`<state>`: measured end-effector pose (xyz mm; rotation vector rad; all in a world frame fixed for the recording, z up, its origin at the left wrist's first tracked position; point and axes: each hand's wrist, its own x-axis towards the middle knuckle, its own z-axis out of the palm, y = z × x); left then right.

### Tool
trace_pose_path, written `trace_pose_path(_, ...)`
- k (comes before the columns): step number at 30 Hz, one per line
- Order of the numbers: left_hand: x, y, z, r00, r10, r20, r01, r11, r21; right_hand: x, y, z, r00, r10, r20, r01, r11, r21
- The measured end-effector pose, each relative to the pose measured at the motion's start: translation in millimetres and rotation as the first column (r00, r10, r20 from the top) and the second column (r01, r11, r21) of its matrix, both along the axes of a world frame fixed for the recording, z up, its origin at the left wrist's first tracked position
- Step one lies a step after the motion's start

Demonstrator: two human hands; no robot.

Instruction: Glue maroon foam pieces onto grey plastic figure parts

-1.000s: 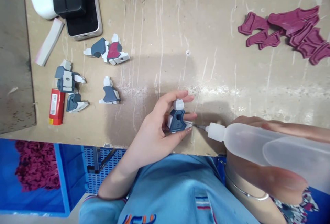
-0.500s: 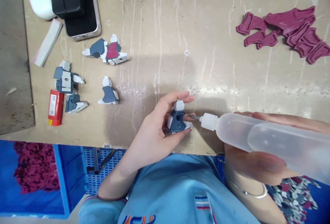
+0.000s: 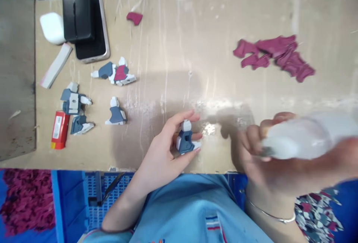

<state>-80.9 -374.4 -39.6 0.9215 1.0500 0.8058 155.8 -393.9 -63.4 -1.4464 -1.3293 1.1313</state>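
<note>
My left hand (image 3: 165,150) is closed around a small dark blue and white plastic part (image 3: 185,141), thumb below and fingers above, near the table's front edge. The part's dark blue face, with a hole in it, is turned up. A translucent squeeze bottle (image 3: 313,135) with a white cap is in my right hand (image 3: 257,157), well to the right of the part. Motion smears the bottle and part of that hand. The bottle's thin metal tip (image 3: 267,152) is apart from the part and points left.
Maroon pieces (image 3: 282,53) lie in a pile at the back right. Several blue and white assemblies (image 3: 116,113) are at left, beside a red box (image 3: 59,129). A black case (image 3: 78,19) rests on a phone (image 3: 102,45). Blue bins (image 3: 67,198) with parts stand below the table.
The bottle has moved right, away from the part, and its tip is no longer at the part. My left hand still holds the part. The view has shifted, showing more of the table's far edge.
</note>
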Motion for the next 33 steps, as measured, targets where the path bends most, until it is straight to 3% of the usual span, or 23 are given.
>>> trace_pose_path(1,-0.8,-1.4,-1.7,1.0,0.003,-0.019,-0.002,1.0,0.018,5.6,8.8,0.8,0.958,-0.061,-0.279,0.045,0.997,-0.064)
trace_pose_path(2,-1.6,-2.9,-3.8,0.999,0.011,-0.038,-0.009,0.999,0.045,14.6,17.3,0.4,0.784,-0.138,-0.605,0.051,0.986,-0.159)
trace_pose_path(3,-2.3,-4.1,-6.0,0.998,0.021,-0.06,-0.016,0.997,0.073,25.5,24.8,-1.3,0.447,-0.199,-0.872,-0.02,0.972,-0.232)
trace_pose_path(4,-2.9,-4.9,-8.0,0.996,0.033,-0.083,-0.024,0.994,0.103,36.9,30.8,-4.2,0.076,-0.232,-0.97,-0.13,0.962,-0.24)
trace_pose_path(5,-3.2,-5.2,-9.3,0.993,0.043,-0.111,-0.029,0.992,0.126,47.2,34.9,-7.7,-0.179,-0.266,-0.947,-0.203,0.952,-0.229)
trace_pose_path(6,-3.3,-5.0,-9.5,0.989,0.054,-0.14,-0.034,0.989,0.143,54.9,36.8,-11.1,-0.304,-0.265,-0.915,-0.255,0.948,-0.189)
trace_pose_path(8,-2.9,-3.6,-7.0,0.977,0.071,-0.201,-0.042,0.988,0.146,60.3,34.1,-15.2,-0.375,-0.249,-0.893,-0.262,0.952,-0.156)
trace_pose_path(9,-2.5,-2.6,-4.8,0.972,0.079,-0.221,-0.048,0.989,0.139,57.9,30.2,-14.8,-0.338,-0.233,-0.912,-0.236,0.959,-0.158)
trace_pose_path(10,-2.0,-1.6,-2.7,0.969,0.083,-0.235,-0.054,0.991,0.125,52.9,25.7,-12.3,-0.24,-0.223,-0.945,-0.21,0.962,-0.173)
trace_pose_path(11,-1.7,-0.7,-1.3,0.967,0.083,-0.243,-0.058,0.992,0.108,46.2,21.7,-7.8,-0.068,-0.199,-0.978,-0.193,0.964,-0.183)
trace_pose_path(12,-1.6,0.2,-1.1,0.967,0.077,-0.245,-0.056,0.994,0.091,38.6,19.5,-1.7,0.185,-0.141,-0.973,-0.172,0.97,-0.173)
trace_pose_path(13,-1.8,1.1,-2.2,0.969,0.063,-0.241,-0.044,0.996,0.081,31.1,20.1,5.3,0.493,-0.055,-0.868,-0.151,0.978,-0.147)
trace_pose_path(14,-2.3,1.9,-4.6,0.971,0.046,-0.235,-0.028,0.997,0.077,24.1,24.1,12.4,0.774,0.046,-0.631,-0.142,0.985,-0.103)
trace_pose_path(15,-3.1,2.6,-8.0,0.973,0.029,-0.228,-0.011,0.997,0.08,17.9,31.9,18.6,0.944,0.133,-0.303,-0.149,0.988,-0.032)
trace_pose_path(16,-4.1,3.1,-11.8,0.975,0.015,-0.223,0.005,0.996,0.089,12.9,42.8,23.0,0.986,0.153,0.062,-0.155,0.988,0.025)
trace_pose_path(17,-5.2,3.5,-15.5,0.975,0.006,-0.221,0.016,0.995,0.1,9.1,55.7,25.2,0.919,0.143,0.368,-0.184,0.98,0.077)
trace_pose_path(18,-6.3,3.6,-18.6,0.975,0.003,-0.223,0.022,0.994,0.109,6.4,69.3,25.0,0.807,0.108,0.58,-0.215,0.969,0.119)
trace_pose_path(20,-7.9,3.4,-22.2,0.972,0.009,-0.235,0.017,0.994,0.109,4.1,92.3,19.4,0.587,0.035,0.809,-0.236,0.963,0.13)
trace_pose_path(21,-8.3,3.2,-22.7,0.971,0.011,-0.239,0.013,0.995,0.102,4.1,99.4,15.3,0.512,0.019,0.859,-0.25,0.96,0.128)
trace_pose_path(23,-8.4,2.5,-21.8,0.97,0.012,-0.242,0.008,0.997,0.078,5.6,103.1,8.1,0.453,0.032,0.891,-0.311,0.942,0.124)
trace_pose_path(27,-7.7,2.4,-19.5,0.977,-0.022,-0.214,0.039,0.996,0.078,10.3,86.4,3.3,0.562,0.056,0.825,-0.426,0.875,0.231)
trace_pose_path(31,-8.0,3.5,-19.8,0.98,-0.039,-0.193,0.056,0.995,0.085,10.5,81.9,0.8,0.677,0.005,0.736,-0.347,0.884,0.314)
trace_pose_path(33,-7.9,3.6,-20.0,0.981,-0.034,-0.192,0.053,0.994,0.092,9.5,85.8,-1.5,0.693,-0.054,0.718,-0.284,0.896,0.342)
